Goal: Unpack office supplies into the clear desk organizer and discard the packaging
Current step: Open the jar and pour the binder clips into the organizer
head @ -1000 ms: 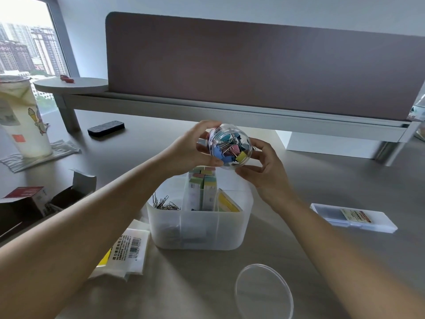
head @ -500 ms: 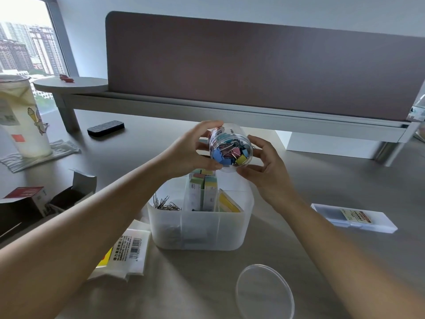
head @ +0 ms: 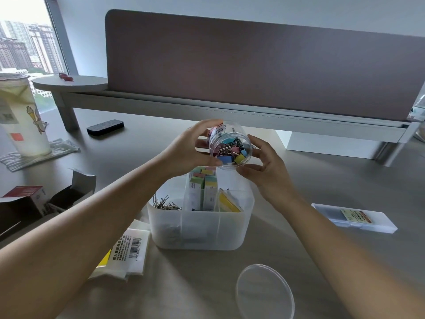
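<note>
Left hand (head: 186,150) and right hand (head: 266,166) fingers curl around a tilted clear jar (head: 230,146) of binder clips, organizer (head: 200,231) below the fingertips

1. A grey desk (head: 287,261) carries everything.
2. A clear organizer (head: 200,229) stands at the middle.
3. A round clear lid (head: 264,293) lies flat near the front edge.
4. A flat plastic case (head: 354,218) lies to the right.
5. A white wrapper (head: 128,252) with a barcode lies just left of the organizer.
6. An opened cardboard box (head: 46,201) sits at the left.
7. A tall cup (head: 20,118) stands on a napkin (head: 39,154) far left.
8. A dark eraser block (head: 105,127) lies behind.
</note>
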A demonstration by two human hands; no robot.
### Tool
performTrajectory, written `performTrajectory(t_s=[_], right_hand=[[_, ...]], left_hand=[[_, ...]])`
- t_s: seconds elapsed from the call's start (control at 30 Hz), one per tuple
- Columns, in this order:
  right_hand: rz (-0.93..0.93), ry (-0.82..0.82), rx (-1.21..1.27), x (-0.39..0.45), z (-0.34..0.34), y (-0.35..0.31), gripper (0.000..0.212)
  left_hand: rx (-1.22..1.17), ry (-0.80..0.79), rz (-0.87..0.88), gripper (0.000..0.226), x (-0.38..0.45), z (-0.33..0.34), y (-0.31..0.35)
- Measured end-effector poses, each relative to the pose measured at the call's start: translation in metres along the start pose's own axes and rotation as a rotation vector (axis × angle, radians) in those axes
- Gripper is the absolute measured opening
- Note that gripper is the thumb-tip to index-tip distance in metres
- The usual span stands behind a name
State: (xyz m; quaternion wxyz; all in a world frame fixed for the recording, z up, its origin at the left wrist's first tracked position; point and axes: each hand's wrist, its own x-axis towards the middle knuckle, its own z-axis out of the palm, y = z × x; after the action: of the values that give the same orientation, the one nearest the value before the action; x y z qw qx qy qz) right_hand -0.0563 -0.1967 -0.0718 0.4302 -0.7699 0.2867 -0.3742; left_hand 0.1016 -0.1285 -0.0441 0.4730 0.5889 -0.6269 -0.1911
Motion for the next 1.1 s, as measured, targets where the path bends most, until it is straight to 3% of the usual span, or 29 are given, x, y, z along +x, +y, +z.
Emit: performTrajectory(t_s=[0.5, 1.1], right_hand=[[-0.041, 0.046, 0.007, -0.0034, -0.0010, -0.0019, 0.044], [-0.048, 0.075, 0.033, -0.0033, 0.0018, 0.0009, 0.050]], left_hand=[[-0.063, -0.017, 0.021, 0.072, -0.0021, -0.0015, -0.0014], [-0.034, 0.051, 0.042, 0.070, -0.0016, 0.0010, -0.0044]])
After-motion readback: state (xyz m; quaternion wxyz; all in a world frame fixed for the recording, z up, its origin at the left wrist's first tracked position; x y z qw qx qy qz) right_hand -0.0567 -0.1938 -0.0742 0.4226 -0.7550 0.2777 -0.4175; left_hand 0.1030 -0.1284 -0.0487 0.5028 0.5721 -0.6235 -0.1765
